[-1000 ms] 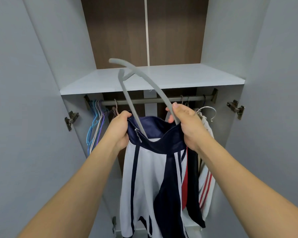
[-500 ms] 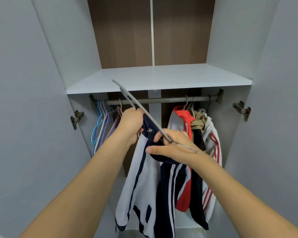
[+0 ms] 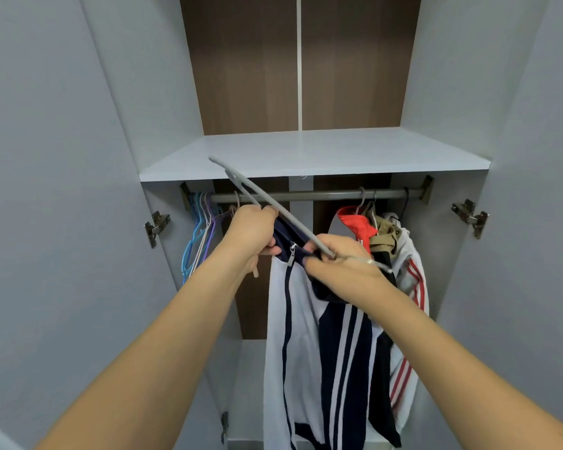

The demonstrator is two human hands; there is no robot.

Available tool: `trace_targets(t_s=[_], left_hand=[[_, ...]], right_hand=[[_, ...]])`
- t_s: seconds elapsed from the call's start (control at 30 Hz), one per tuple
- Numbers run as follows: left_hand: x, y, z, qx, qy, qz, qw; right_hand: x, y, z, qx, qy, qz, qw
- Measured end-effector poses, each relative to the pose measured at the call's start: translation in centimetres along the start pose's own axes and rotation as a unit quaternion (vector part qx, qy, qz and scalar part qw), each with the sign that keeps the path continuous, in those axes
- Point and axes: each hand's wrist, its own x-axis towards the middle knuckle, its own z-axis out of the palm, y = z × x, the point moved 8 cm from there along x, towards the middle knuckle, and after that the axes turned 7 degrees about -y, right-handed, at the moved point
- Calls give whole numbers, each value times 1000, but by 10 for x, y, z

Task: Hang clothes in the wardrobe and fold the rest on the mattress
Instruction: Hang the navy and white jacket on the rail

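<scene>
Jacket (image 3: 301, 323): one, white and navy, held up before the rail (image 3: 322, 194).
Grey hanger (image 3: 264, 206): one, tilted, gripped with the collar.
Left hand (image 3: 252, 237): curled on collar.
Right hand (image 3: 342, 266): pinched on hanger.

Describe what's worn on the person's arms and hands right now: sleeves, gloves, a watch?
Both forearms are bare as far as the frame shows: no sleeves, gloves or watch. The left hand and right hand show no markings or ring I can make out.
</scene>
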Motion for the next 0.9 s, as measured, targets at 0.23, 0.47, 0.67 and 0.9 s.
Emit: trace_targets(t_s=[0.23, 0.47, 0.67, 0.9], left_hand=[[-21, 19, 16, 77, -87, 143, 983], [-35, -12, 44, 264, -149, 121, 945], [-31, -26, 51, 164, -220, 85, 958], [-35, -20, 51, 100, -252, 93, 958]], right_hand=[[3, 17, -20, 260, 33, 5, 965], [1, 16, -12, 247, 4, 9, 969], [3, 12, -11, 260, -15, 13, 965], [6, 10, -16, 265, -27, -2, 964]])
